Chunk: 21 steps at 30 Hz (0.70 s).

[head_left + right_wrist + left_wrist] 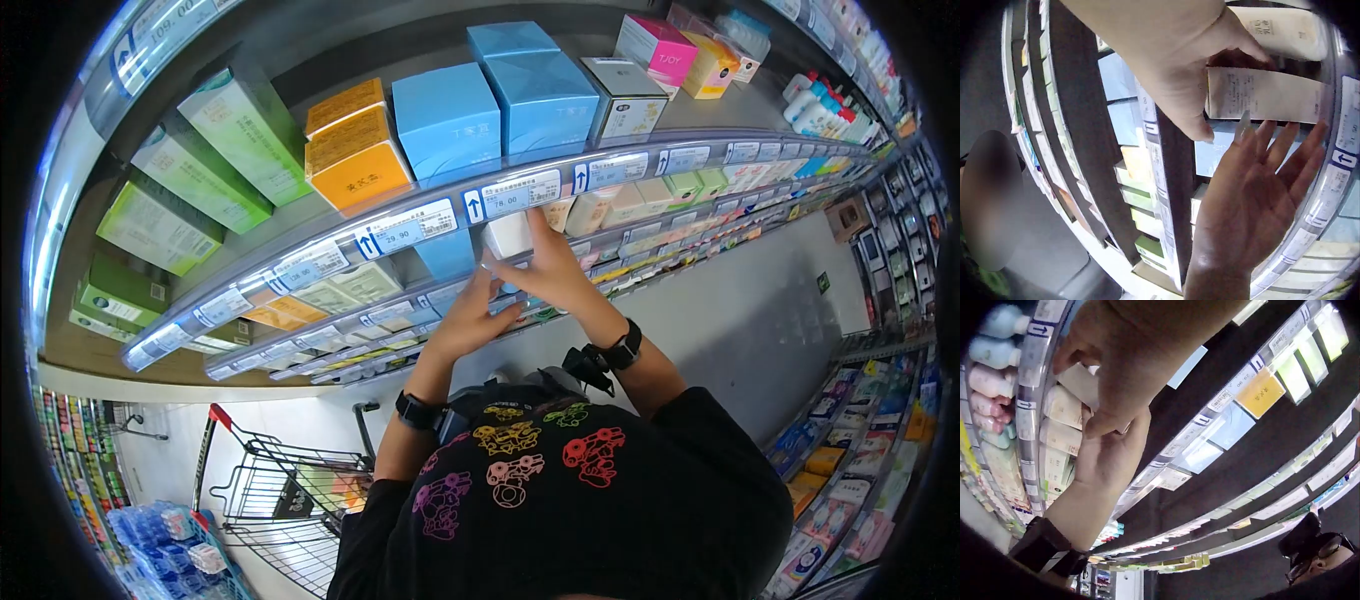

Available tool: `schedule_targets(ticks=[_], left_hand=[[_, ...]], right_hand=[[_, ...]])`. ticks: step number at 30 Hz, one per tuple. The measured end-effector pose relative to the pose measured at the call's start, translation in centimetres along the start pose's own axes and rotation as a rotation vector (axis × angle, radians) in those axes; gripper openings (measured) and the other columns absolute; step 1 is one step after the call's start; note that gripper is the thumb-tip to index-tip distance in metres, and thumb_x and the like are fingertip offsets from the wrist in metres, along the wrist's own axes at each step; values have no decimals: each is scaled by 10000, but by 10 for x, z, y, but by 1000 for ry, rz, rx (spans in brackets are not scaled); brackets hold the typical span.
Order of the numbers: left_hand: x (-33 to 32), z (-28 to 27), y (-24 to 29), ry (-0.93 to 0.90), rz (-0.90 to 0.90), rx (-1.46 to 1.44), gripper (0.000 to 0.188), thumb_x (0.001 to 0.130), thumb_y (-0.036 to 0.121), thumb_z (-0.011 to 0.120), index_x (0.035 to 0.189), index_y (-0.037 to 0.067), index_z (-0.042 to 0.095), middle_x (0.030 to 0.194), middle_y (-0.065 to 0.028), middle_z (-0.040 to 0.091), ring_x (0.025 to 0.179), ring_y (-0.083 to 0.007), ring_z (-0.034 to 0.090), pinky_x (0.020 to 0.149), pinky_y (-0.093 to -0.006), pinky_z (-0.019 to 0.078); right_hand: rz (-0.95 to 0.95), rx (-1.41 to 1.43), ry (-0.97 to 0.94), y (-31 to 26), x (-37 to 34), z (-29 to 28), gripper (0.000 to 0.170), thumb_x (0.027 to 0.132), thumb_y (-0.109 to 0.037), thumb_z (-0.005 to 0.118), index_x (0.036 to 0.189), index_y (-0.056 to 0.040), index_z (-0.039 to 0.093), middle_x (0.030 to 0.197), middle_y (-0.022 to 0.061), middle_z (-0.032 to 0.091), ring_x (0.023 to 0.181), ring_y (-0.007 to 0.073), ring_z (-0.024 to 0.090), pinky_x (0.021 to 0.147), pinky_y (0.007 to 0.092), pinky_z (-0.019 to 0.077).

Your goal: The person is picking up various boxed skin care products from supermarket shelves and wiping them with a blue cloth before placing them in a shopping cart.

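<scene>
A white box (508, 235) with small print is at the shelf just below the upper price rail. My right hand (555, 272) grips it, thumb on one side and fingers on the other; the right wrist view shows this hand (1191, 69) around the box (1266, 95). My left hand (468, 318) is beside it, palm turned up. In that same view the left hand's (1250, 194) fingers are extended, their tips at the box's edge. The left wrist view shows both hands, left (1129, 362) and right (1113, 453), overlapping and partly hiding the box (1080, 384).
Above are blue boxes (447, 115), orange boxes (355, 160) and green-white boxes (160, 220) behind a price rail (410, 232). Pale bottles (1063, 406) stand beside the held box. A wire shopping cart (290, 490) is behind at the left; stocked shelves (850, 460) stand at the right.
</scene>
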<state>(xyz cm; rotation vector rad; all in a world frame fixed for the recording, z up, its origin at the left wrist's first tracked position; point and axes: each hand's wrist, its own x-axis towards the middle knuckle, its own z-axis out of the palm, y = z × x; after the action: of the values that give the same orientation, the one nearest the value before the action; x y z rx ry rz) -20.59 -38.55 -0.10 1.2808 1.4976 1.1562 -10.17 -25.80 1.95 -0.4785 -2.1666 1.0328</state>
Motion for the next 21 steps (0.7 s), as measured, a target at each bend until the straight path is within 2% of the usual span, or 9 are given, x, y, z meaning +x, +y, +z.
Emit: schedule_targets(ticks=[3, 6, 9, 12, 15, 19, 21], left_hand=[[4, 2, -11, -14, 28, -14, 853, 839, 128, 647, 1457, 18, 69, 1419, -204, 319, 1314, -293, 348, 1067, -401, 312], [7, 6, -19, 36, 147, -86, 841, 829, 241, 655, 1433, -12, 127, 1426, -246, 296, 1270, -356, 417, 827, -369, 530], [4, 1, -13, -7, 21, 48, 855, 841, 267, 640, 1437, -21, 100, 1457, -251, 245, 1280, -358, 404, 865, -388, 512], [3, 1, -12, -1, 11, 42, 883, 844, 293, 637, 1438, -37, 73, 1464, -266, 224, 1252, -360, 438, 916, -393, 478], [7, 4, -30, 26, -26, -91, 883, 839, 292, 649, 1432, -56, 95, 1450, -281, 246, 1186, -342, 505, 922, -376, 466], [5, 6, -40, 92, -36, -68, 833, 846, 251, 649, 1429, -52, 136, 1439, -272, 273, 1021, -267, 587, 825, -328, 488], [7, 5, -39, 90, -32, -5, 787, 869, 183, 628, 1437, -32, 129, 1444, -243, 279, 904, -207, 618, 744, -288, 498]], right_hand=[[-5, -323, -72, -10, 5, -5, 667, 752, -305, 700, 1264, -3, 397, 1041, 243, 601, 844, 385, 640, 706, 409, 521], [-38, -572, -111, -17, 10, -7, 607, 782, -366, 660, 1215, -5, 435, 1005, 258, 600, 803, 398, 631, 684, 430, 524], [-95, -700, -108, -24, 14, -6, 538, 790, -337, 646, 1177, -11, 463, 946, 248, 609, 781, 389, 629, 684, 438, 525], [-154, -709, -121, -19, 19, -4, 465, 771, -279, 654, 1120, -9, 507, 901, 232, 618, 772, 380, 628, 689, 439, 522], [-196, -670, -177, -15, 28, -8, 391, 743, -229, 661, 1039, 7, 562, 870, 217, 624, 778, 373, 628, 694, 438, 517], [-200, -612, -204, -16, 36, -9, 294, 735, -179, 653, 927, 37, 605, 878, 219, 621, 793, 367, 625, 683, 440, 509], [-222, -640, -223, -12, 40, -7, 270, 740, -144, 638, 958, 14, 617, 894, 202, 635, 807, 365, 631, 689, 429, 518]])
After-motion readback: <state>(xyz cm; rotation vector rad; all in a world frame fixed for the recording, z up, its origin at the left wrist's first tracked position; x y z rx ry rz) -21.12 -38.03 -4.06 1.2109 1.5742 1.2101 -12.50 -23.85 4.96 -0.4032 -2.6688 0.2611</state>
